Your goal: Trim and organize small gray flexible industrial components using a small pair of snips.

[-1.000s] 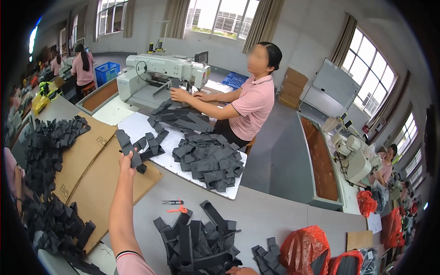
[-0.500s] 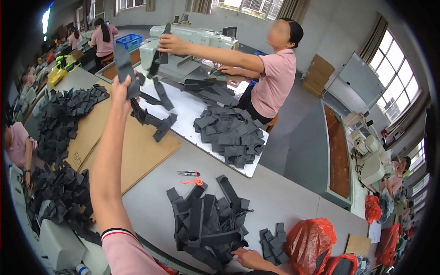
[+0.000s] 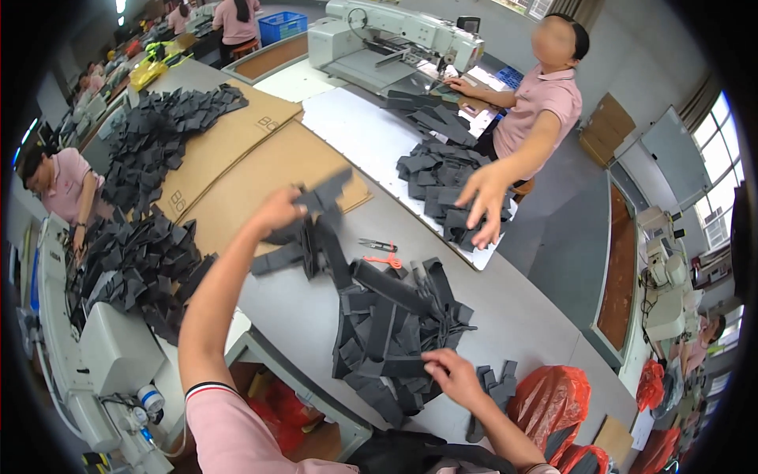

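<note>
My left hand [image 3: 278,212] is closed on a bunch of dark grey fabric strips [image 3: 325,189], some hanging down to the table in front of it. Below and to the right lies a loose heap of the same strips [image 3: 379,316] on the grey table. At the heap's right edge my right hand [image 3: 458,378] has its fingers pinched at the end of a dark grey fabric strip [image 3: 404,366]. Between heap and cardboard are small thread snips [image 3: 377,246] with an orange cord [image 3: 387,261].
Brown cardboard sheets [image 3: 296,150] lie at left, beside large piles of dark pieces [image 3: 150,142]. Across the table a co-worker [image 3: 545,118] reaches an open hand [image 3: 488,201] over another pile. Red plastic bags [image 3: 549,403] stand at right; a sewing machine [image 3: 395,39] is behind.
My left hand has come back from near the co-worker's hand, carrying strips toward the heap. The co-worker's hand, which held strips, is now open and farther right. My right hand moved up.
</note>
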Tool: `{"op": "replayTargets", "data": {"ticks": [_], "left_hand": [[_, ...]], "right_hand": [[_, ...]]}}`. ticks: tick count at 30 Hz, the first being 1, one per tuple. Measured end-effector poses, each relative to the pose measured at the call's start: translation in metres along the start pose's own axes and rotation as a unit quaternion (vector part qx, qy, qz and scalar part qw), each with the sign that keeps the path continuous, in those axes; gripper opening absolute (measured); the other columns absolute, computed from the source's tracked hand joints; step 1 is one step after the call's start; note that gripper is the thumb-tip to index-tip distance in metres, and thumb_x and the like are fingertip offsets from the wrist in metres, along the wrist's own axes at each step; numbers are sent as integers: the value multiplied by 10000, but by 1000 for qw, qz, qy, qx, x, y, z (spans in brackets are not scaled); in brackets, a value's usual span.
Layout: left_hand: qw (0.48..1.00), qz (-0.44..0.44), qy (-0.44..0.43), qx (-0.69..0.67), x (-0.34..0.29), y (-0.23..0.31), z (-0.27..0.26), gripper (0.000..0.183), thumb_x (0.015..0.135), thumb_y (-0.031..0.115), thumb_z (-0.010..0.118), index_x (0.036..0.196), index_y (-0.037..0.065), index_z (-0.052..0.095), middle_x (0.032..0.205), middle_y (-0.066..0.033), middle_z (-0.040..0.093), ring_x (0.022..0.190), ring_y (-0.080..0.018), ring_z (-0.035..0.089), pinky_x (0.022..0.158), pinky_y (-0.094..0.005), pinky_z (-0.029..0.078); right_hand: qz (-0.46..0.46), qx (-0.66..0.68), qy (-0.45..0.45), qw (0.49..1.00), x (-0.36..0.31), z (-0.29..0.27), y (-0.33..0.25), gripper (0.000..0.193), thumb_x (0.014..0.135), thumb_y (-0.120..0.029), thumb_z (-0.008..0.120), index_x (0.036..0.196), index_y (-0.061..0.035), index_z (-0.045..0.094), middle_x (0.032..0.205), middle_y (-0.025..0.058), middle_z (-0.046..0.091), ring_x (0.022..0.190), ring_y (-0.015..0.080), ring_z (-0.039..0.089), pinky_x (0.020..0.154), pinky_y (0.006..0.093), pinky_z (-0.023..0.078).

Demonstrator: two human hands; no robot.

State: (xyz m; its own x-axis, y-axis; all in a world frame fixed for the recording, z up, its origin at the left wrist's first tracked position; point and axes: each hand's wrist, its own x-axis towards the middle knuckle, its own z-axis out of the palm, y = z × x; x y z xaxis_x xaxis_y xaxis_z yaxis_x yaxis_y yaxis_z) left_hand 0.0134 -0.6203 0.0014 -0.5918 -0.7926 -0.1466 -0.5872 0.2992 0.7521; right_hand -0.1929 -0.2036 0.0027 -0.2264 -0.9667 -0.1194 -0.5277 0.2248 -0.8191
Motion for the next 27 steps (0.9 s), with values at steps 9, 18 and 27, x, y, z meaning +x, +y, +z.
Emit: {"op": "replayTargets", "data": {"ticks": [9,18,27], "left_hand": [[958,9,138,251,-48,-92,66,266,684,140,705,943,106,654,1335,-168,367,1245,-349,346,954,-461,370],[941,-12,29,338,-12,-90,82,1083,562,329,835,1416,98,210,1420,-172,279,1327,-326,250,1037,-561,198],[917,-94,-25,386,1,-98,94,855,503,392,847,1209,38,519,1226,-136,503,1182,-289,452,1030,-465,296]], "right_hand": [[-119,-118,63,984,108,18,29,252,759,-32,618,1010,-43,591,1010,118,588,865,281,591,758,330,475],[-36,-305,-60,950,185,22,92,746,607,-98,769,1264,-65,418,1264,178,432,1156,352,441,990,401,361],[78,-349,-198,913,217,19,67,815,529,-143,728,1284,-121,422,1188,185,499,1094,356,514,905,416,443]]}}
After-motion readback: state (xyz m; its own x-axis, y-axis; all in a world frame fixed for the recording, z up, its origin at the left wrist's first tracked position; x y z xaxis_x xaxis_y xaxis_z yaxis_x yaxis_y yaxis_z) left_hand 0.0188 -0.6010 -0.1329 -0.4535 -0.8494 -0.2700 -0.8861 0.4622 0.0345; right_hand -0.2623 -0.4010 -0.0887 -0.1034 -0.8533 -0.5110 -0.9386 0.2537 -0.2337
